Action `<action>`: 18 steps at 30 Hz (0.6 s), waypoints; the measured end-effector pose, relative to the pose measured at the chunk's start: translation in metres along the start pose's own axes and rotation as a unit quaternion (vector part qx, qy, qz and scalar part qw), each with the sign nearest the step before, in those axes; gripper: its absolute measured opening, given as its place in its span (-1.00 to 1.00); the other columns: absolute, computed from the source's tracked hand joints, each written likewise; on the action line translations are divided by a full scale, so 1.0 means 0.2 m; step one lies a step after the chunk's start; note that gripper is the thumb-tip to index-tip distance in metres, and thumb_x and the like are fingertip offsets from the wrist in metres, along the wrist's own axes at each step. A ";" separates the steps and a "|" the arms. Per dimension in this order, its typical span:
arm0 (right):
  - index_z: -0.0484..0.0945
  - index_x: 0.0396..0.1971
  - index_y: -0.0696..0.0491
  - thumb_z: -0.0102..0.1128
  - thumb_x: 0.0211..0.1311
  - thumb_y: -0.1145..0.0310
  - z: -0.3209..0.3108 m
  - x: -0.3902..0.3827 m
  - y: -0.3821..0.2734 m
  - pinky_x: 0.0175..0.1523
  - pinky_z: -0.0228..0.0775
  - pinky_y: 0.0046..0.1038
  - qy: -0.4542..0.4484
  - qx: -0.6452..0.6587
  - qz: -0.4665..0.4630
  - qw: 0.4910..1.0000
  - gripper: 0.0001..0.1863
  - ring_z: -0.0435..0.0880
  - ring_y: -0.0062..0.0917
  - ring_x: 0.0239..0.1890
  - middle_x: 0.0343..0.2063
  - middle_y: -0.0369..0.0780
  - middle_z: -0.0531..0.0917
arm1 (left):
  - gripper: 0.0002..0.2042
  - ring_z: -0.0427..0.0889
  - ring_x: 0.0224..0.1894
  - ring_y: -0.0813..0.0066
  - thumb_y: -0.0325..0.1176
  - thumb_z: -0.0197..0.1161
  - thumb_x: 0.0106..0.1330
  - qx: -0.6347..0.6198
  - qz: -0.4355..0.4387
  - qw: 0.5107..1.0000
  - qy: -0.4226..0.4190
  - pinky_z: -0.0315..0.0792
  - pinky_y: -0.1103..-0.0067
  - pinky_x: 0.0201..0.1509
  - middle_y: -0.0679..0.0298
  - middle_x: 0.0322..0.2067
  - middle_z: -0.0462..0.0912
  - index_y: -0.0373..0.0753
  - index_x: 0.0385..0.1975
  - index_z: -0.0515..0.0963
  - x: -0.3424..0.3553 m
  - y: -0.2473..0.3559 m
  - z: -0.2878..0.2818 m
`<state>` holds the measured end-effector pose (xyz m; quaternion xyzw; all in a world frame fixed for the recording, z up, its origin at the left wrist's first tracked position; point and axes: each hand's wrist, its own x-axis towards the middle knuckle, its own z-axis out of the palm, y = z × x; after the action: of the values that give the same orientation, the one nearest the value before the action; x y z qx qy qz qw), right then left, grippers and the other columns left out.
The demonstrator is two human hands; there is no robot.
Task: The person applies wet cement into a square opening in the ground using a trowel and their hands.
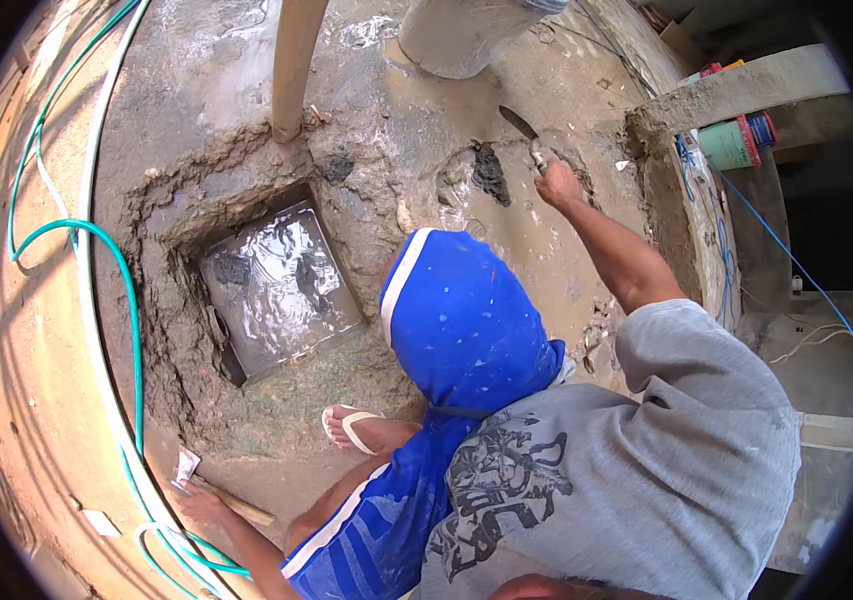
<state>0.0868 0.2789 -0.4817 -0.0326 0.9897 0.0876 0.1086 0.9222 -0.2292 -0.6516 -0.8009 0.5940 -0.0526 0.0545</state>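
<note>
My right hand [559, 186] grips a trowel [519, 121] by its handle, its dark blade raised over the wet concrete beside a small dark pile of mortar [492, 175]. My left hand [205, 508] is low at the left, beside the white pipe [97, 355], a wooden-handled tool [242, 506] and a pale metal piece [187, 465]; what its fingers hold is unclear. A square pit [282, 285] with rough edges holds grey, shiny water. My sandalled foot [372, 430] stands just below the pit.
A green hose [132, 300] loops along the left. A wooden post [292, 70] and a large pale bucket [457, 30] stand at the top. At right are a concrete ledge [747, 85], a green container [732, 145], blue cables [777, 235] and a drop to a lower area.
</note>
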 end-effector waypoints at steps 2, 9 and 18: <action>0.41 0.07 0.07 0.23 0.17 0.18 -0.20 -0.01 0.02 0.03 0.45 -0.06 -0.021 -0.006 -0.127 0.992 -0.51 0.65 -0.02 -0.05 -0.14 0.08 0.67 | -0.14 0.43 0.22 -0.21 0.41 -0.21 0.37 0.012 -0.022 1.000 0.000 0.35 -0.05 0.21 -0.21 0.20 0.39 -0.30 0.34 0.27 -0.14 0.12 0.09; 0.52 -0.20 0.11 0.17 0.19 0.17 -0.35 -0.34 -1.15 -0.14 0.46 -0.03 -0.190 -0.184 -0.496 0.827 -0.68 0.67 0.00 -0.25 -0.40 0.00 0.69 | -0.24 0.00 0.50 -0.13 0.28 -0.19 0.46 -0.003 -0.029 0.998 -0.052 -0.03 -0.13 0.44 -0.07 0.46 0.03 -0.18 0.46 0.06 -0.12 0.32 -0.05; 0.51 -0.19 0.23 -0.29 0.45 0.29 0.93 -0.50 -2.33 -0.01 0.56 -0.08 -0.201 -0.120 -0.454 0.860 -0.62 0.71 -0.01 -0.13 -0.21 0.08 0.71 | -0.25 -0.11 0.53 -0.13 0.27 -0.29 0.48 -0.045 -0.053 0.997 -0.034 -0.20 -0.18 0.47 -0.02 0.50 -0.06 -0.14 0.49 0.02 -0.15 0.29 0.07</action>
<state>0.2614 -0.1399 -0.7161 -0.4729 0.8037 0.1517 0.3278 0.8609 -0.2159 -0.6750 -0.8340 0.5506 -0.0010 0.0359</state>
